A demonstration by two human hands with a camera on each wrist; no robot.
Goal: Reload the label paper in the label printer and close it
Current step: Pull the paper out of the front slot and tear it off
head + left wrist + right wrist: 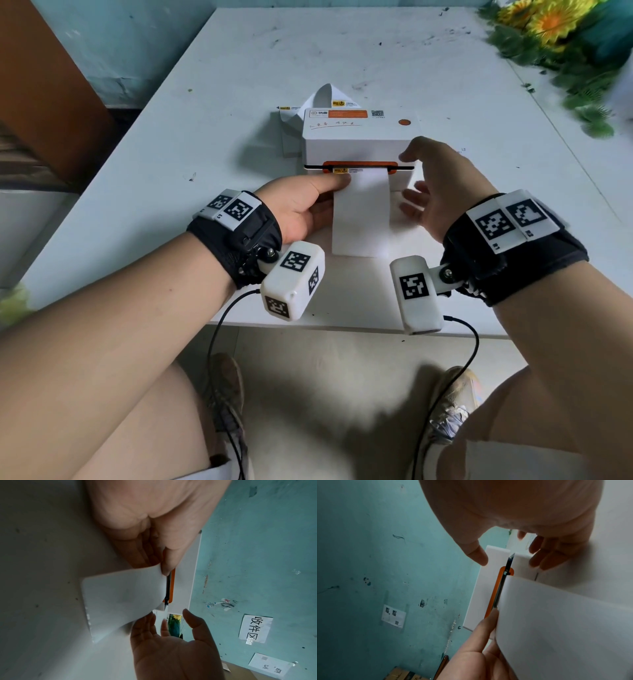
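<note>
Scuffed white counter (219,113) runs up to a stained teal wall, and the label printer (359,140) sits near the middle of it with its lid down and a strip of label paper (361,216) hanging out of the orange-trimmed front slot (359,167) onto the surface. More folded label stock (325,97) rises behind the printer. The left hand (305,209) lies beside the strip, thumb on top at the slot's left corner and fingers (144,555) curled beneath, pinching the paper's edge. The right hand (442,192) hovers at the printer's right front corner, relaxed and spread, thumb over the lid edge, fingers (546,555) just beside the lower body; it holds nothing, and I cannot tell whether it touches the casing. The main risk, as I judge it, is a one-sided pull from the left pinch: that would skew the strip in the slot, crease it or tear it against the cutter edge. A dark gap shows along the seam, so the lid may not be fully latched, and pressing unevenly could leave it ajar or slide the light printer across the counter.
</note>
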